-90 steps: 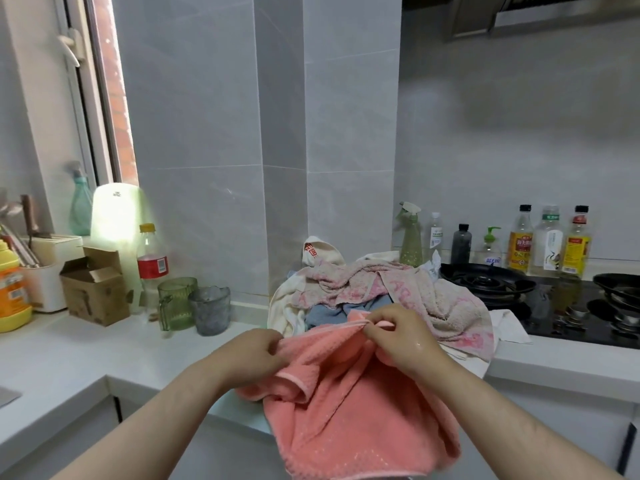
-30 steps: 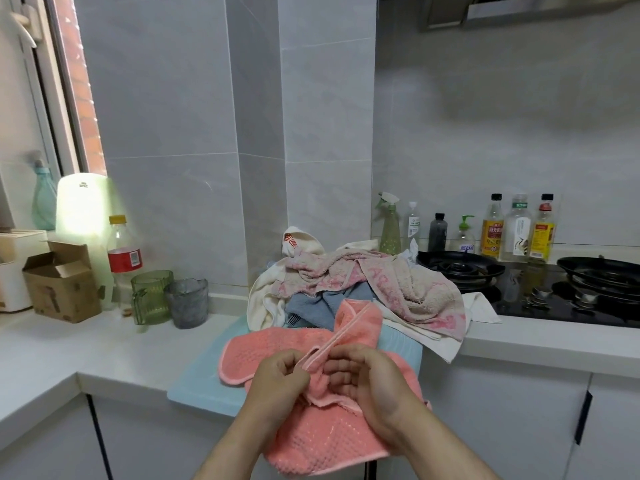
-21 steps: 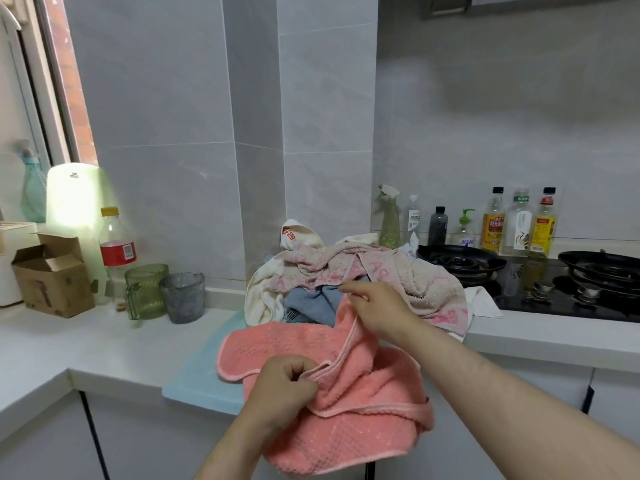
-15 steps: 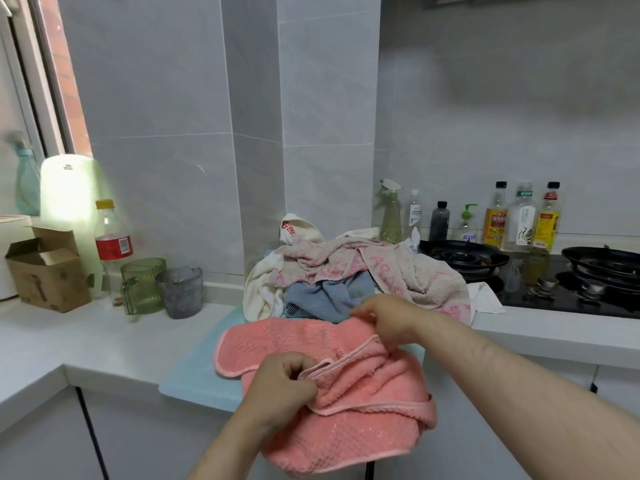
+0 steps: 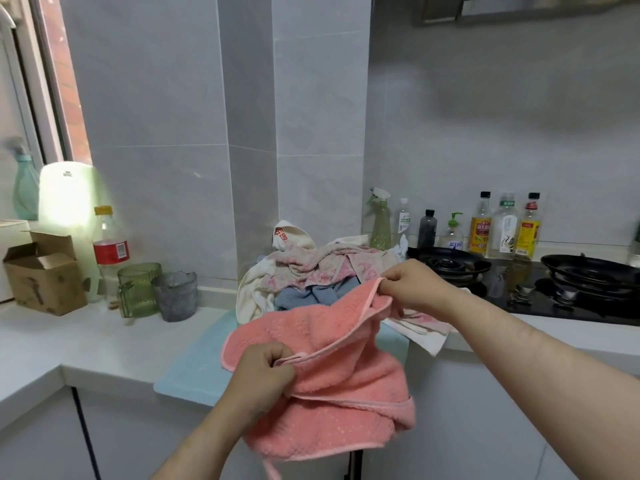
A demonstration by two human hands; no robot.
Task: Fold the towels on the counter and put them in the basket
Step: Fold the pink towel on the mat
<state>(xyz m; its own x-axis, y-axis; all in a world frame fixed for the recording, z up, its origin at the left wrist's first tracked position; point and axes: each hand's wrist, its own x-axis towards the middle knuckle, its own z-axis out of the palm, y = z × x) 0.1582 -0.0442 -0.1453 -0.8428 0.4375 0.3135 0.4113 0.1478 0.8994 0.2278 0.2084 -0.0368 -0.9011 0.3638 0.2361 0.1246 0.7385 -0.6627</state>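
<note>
Right hand (image 5: 412, 285) moved rightward, fingers (image 5: 389, 287) pinching pink towel (image 5: 311, 327); left hand (image 5: 266, 368) seemingly grips hem.

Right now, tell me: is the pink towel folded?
No, the pink towel hangs bunched, its hem pinched by the left hand and right hand.

Both the left hand (image 5: 266, 370) and right hand (image 5: 412, 289) are bare, as are the forearms to the frame's edge.

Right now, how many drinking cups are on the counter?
2. A green ribbed mug and a grey cup stand side by side on the counter, left of the towel pile. More could be hidden behind the towels.
</note>
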